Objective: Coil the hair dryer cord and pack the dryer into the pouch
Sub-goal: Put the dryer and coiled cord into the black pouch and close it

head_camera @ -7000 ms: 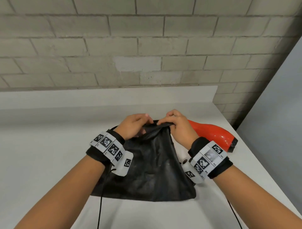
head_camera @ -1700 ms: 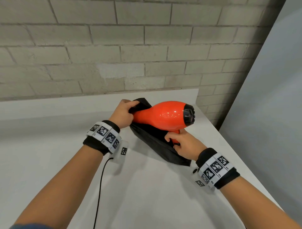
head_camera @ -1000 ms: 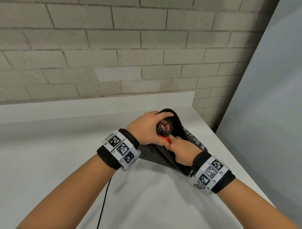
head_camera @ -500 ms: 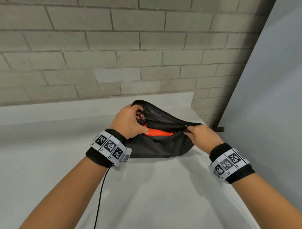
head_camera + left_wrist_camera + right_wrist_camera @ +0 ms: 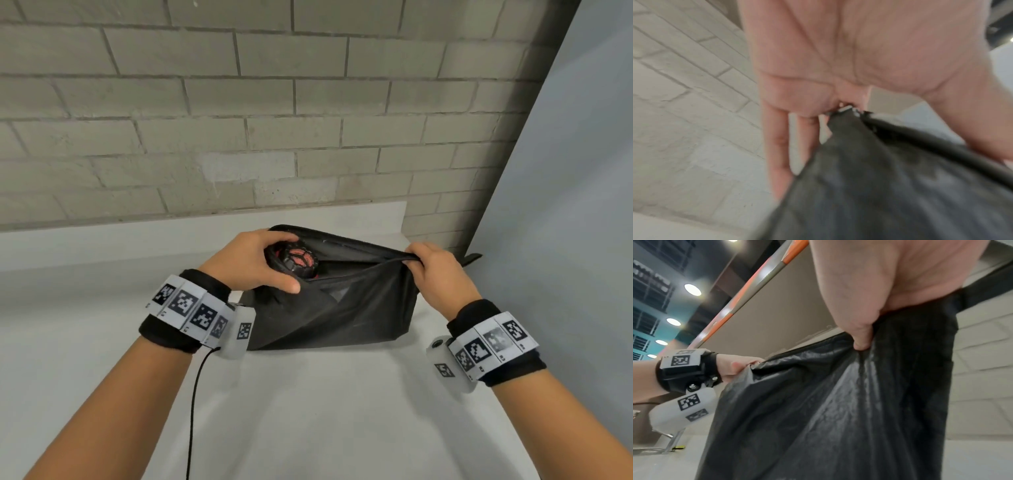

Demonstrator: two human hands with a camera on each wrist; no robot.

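Observation:
The black pouch (image 5: 342, 315) stands on the white table (image 5: 308, 411) with its mouth open upward. Inside it sits the hair dryer (image 5: 301, 262); only its round black rear end with the red grille shows at the left of the mouth. My left hand (image 5: 270, 260) grips the pouch's left end, fingers curled over the rim beside the grille, thumb on the front cloth. In the left wrist view my left hand (image 5: 838, 105) pinches the pouch (image 5: 879, 186) at its edge. My right hand (image 5: 428, 263) pinches the right rim and holds it up. The dryer's cord is hidden.
A brick wall (image 5: 274, 120) rises behind the table, and a grey panel (image 5: 565, 240) stands close on the right. A black strap (image 5: 472, 257) of the pouch sticks out toward that panel. A thin black cable (image 5: 193, 411) hangs from my left wristband.
The dryer went into the pouch and has sunk deeper: its orange body no longer shows, only the rear grille. My right hand has lifted the right rim and pulled the mouth taut.

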